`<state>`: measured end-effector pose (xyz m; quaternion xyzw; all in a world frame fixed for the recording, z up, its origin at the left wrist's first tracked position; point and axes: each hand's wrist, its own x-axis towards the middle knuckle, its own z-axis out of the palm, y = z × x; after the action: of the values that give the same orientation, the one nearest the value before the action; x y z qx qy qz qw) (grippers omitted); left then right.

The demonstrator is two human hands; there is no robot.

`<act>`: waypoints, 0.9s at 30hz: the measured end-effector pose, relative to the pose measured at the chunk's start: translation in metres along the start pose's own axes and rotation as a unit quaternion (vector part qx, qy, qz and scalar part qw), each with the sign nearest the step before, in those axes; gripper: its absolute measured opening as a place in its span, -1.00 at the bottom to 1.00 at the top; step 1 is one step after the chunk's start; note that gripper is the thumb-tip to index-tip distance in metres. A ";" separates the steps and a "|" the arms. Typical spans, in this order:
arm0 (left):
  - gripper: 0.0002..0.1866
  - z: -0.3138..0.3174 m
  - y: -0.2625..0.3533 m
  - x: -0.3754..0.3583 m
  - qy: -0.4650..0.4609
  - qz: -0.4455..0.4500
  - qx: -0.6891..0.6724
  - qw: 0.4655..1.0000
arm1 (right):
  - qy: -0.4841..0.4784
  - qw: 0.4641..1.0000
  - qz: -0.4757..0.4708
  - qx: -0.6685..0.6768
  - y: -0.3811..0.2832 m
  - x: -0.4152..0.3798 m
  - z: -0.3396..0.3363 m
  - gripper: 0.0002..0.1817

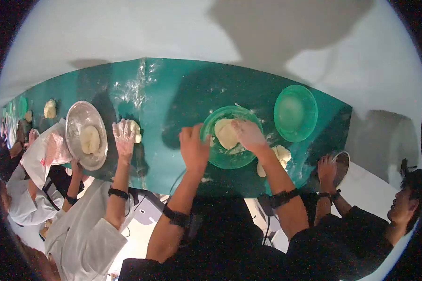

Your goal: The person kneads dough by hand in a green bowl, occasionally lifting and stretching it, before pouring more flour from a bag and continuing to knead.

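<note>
A translucent green bowl [237, 161] stands on the table in front of me, with a pale lump of dough [225, 134] and loose flour inside. My left hand [194, 146] is at the bowl's left rim, fingers curled and closed on it, slightly blurred. Inside the bowl, my right hand [249, 134], white with flour, has its fingers bent over the right edge of the dough. More pieces of dough [281, 155] lie on the table below my right forearm, partly hidden by it.
Another green bowl [295, 113] stands to the right on the green table [173, 103]. Leftward, a co-worker's hand [124, 136] presses dough beside a metal bowl [72, 119] holding dough. A co-worker at right holds a metal bowl [343, 168]. Another dough lump [50, 108] sits far left.
</note>
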<state>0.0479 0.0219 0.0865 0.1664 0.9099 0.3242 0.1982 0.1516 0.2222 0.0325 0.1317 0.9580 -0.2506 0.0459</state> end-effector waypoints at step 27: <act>-0.72 0.071 -0.034 0.027 0.048 -0.013 -0.083 0.995 | 0.244 0.964 0.108 -0.001 -0.022 0.041 0.093 -0.77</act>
<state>0.0516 0.0461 0.0067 0.1216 0.8905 0.4037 0.1712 0.1085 0.1670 -0.0441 0.2912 0.9204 -0.2038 -0.1627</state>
